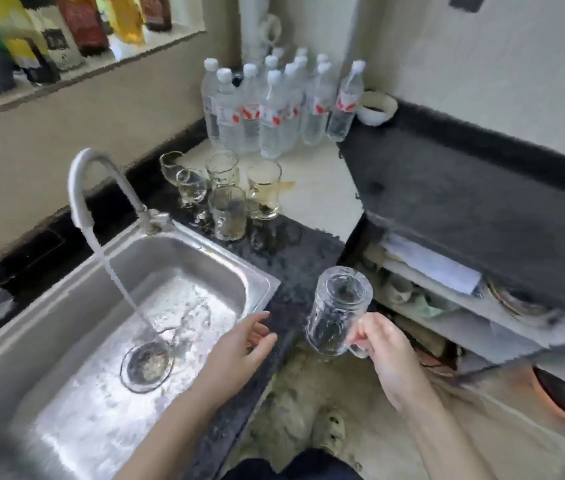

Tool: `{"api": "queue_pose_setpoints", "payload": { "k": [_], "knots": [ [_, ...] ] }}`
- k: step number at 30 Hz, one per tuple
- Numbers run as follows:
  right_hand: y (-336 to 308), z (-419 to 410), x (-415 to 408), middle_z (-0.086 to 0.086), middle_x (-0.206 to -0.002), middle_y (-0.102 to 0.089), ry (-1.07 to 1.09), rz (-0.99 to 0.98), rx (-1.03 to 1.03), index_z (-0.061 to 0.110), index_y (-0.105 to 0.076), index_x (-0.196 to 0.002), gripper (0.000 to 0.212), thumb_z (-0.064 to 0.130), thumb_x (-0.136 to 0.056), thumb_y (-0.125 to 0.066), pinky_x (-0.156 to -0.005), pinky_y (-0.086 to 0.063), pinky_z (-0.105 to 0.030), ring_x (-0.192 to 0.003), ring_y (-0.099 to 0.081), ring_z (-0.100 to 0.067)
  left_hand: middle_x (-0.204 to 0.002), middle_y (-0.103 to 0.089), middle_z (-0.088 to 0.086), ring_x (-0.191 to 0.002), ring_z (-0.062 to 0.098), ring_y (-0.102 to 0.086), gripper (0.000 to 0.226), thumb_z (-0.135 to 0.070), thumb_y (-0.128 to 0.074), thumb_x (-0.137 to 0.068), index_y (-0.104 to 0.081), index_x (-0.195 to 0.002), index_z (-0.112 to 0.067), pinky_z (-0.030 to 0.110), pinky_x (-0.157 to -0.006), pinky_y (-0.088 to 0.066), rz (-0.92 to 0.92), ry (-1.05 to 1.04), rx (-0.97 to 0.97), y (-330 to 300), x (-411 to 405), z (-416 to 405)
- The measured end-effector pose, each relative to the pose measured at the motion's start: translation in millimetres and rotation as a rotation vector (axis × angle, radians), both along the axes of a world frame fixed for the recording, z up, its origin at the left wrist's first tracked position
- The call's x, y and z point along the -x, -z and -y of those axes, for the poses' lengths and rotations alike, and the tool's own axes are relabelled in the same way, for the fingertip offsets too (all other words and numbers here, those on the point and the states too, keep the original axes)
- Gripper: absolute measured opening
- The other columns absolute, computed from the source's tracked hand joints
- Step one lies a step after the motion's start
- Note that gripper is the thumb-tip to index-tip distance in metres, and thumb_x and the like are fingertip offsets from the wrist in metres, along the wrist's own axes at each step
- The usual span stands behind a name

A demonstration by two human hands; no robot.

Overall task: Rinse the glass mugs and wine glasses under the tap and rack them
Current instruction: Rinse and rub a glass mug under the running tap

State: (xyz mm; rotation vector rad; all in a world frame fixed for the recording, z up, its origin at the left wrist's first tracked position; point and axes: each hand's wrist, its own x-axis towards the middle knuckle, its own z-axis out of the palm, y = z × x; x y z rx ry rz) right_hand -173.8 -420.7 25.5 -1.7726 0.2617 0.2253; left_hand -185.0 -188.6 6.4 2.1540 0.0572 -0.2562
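My right hand point(386, 351) grips the handle of a clear glass mug point(336, 310), held tilted in the air to the right of the sink, past the counter's front edge. My left hand point(239, 348) hovers over the sink's right rim with fingers relaxed and holds nothing. The white tap point(81, 188) runs a stream of water into the steel sink point(204, 251) near the drain point(147, 367). Behind the sink on the dark counter stand several glasses: a mug point(229, 213), a mug with yellowish liquid point(264, 188), another mug point(222, 168) and two wine glasses point(189, 183).
Several water bottles point(274, 105) stand in the back corner, with a white bowl point(376, 107) beside them. A raised dark counter point(464, 188) lies to the right, with shelves of dishes point(447, 299) beneath it. Bottles line a ledge point(66, 64) at upper left.
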Motion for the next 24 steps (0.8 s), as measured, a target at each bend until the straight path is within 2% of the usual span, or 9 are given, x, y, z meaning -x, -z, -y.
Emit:
{"api": "queue_pose_setpoints", "payload": {
  "k": [4, 7, 12, 16, 20, 24],
  "knots": [
    [2.0, 69.2, 45.3, -0.004, -0.071, -0.059, 0.332, 0.021, -0.073, 0.021, -0.057, -0.058, 0.045, 0.017, -0.1, -0.039, -0.081, -0.04, -0.041, -0.076, -0.054, -0.024, -0.106, -0.063, -0.008, -0.096, 0.002, -0.06, 0.041, -0.032, -0.057, -0.092, -0.05, -0.131, -0.024, 0.028, -0.093, -0.048, 0.013, 0.249, 0.005, -2.5, -13.5, 75.8],
    [0.2, 125.1, 86.1, -0.002, -0.072, -0.06, 0.481, 0.031, -0.053, 0.022, -0.057, -0.061, 0.044, 0.02, -0.101, -0.038, -0.083, -0.041, -0.04, -0.079, -0.055, -0.026, -0.107, -0.063, -0.01, -0.098, -0.002, -0.059, 0.042, -0.033, -0.057, -0.092, -0.049, -0.132, -0.025, 0.025, -0.093, -0.047, 0.008, 0.404, -0.012, -2.8, -11.1, 140.4],
    [1.5, 220.8, 153.3, 0.002, -0.072, -0.064, 0.664, -0.042, 0.0, 0.021, -0.057, -0.066, 0.04, 0.031, -0.1, -0.038, -0.093, -0.044, -0.045, -0.086, -0.061, -0.024, -0.103, -0.063, -0.018, -0.098, -0.005, -0.058, 0.039, -0.036, -0.054, -0.092, -0.048, -0.13, -0.032, 0.023, -0.094, -0.047, -0.015, 0.615, -0.006, 0.9, 13.8, 256.6],
    [-0.1, 301.5, 199.8, -0.002, -0.074, -0.064, 0.765, -0.046, 0.036, 0.008, -0.055, -0.073, 0.038, 0.027, -0.1, -0.038, -0.092, -0.045, -0.04, -0.08, -0.061, -0.017, -0.102, -0.065, -0.017, -0.095, -0.006, -0.06, 0.036, -0.035, -0.056, -0.092, -0.05, -0.127, -0.032, 0.011, -0.085, -0.044, -0.026, 0.727, 0.01, 6.8, 39.8, 358.8],
    [-5.1, 373.1, 233.0, 0.0, -0.074, -0.064, 0.87, -0.053, 0.072, 0.014, -0.054, -0.069, 0.038, 0.027, -0.101, -0.038, -0.089, -0.044, -0.038, -0.083, -0.061, -0.02, -0.101, -0.065, -0.014, -0.094, -0.004, -0.06, 0.036, -0.032, -0.057, -0.092, -0.05, -0.127, -0.03, 0.008, -0.083, -0.044, -0.004, 0.853, 0.026, 2.8, 59.1, 453.5],
    [-13.2, 433.4, 246.5, 0.002, -0.075, -0.066, 0.948, -0.068, 0.077, 0.024, -0.053, -0.067, 0.038, 0.035, -0.1, -0.037, -0.082, -0.046, -0.036, -0.083, -0.062, -0.019, -0.098, -0.062, -0.018, -0.093, -0.006, -0.059, 0.037, -0.029, -0.057, -0.092, -0.051, -0.128, -0.023, 0.01, -0.084, -0.045, -0.008, 0.949, 0.037, -2.8, 61.7, 533.9]
  ]
}}
